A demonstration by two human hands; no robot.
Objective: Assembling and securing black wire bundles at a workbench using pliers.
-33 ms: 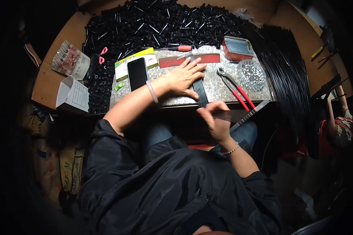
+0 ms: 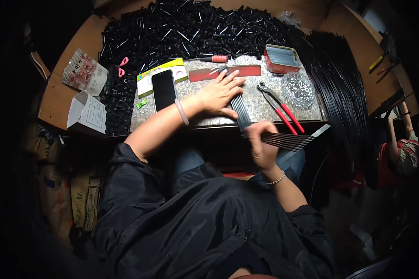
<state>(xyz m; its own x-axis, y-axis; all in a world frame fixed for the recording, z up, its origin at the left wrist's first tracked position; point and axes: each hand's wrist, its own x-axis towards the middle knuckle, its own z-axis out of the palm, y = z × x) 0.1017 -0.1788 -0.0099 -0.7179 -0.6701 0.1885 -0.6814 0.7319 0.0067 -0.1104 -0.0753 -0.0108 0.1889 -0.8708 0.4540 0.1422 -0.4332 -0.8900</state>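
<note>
Thin dark rods (image 2: 240, 109) lie side by side in a flat bundle on the grey speckled work surface (image 2: 200, 118), their far ends on a red strip (image 2: 201, 75). Across them my left hand (image 2: 218, 96) lies flat, fingers spread, pressing down. My right hand (image 2: 264, 147), slightly blurred, is closed round the same bundle just past the near table edge. Beyond that grip the rods bend to the right and fan out. Red-handled pincers (image 2: 284, 109) lie to the right of the bundle. A screwdriver-like tool with a red handle (image 2: 219, 59) lies beyond the strip.
Small black parts (image 2: 177, 32) are heaped at the back. Long black rods (image 2: 342, 88) hang over the right edge. A red tin (image 2: 275, 65) and clear plastic wrap (image 2: 297, 89) stand right; a phone (image 2: 164, 89), yellow-green box (image 2: 145, 83) and white box (image 2: 89, 113) left. Another person's arm (image 2: 392, 139) shows far right.
My right hand has shifted slightly right and nearer to me. The rods' free ends have swung outward to the right and spread into a wider fan. My left hand has barely moved.
</note>
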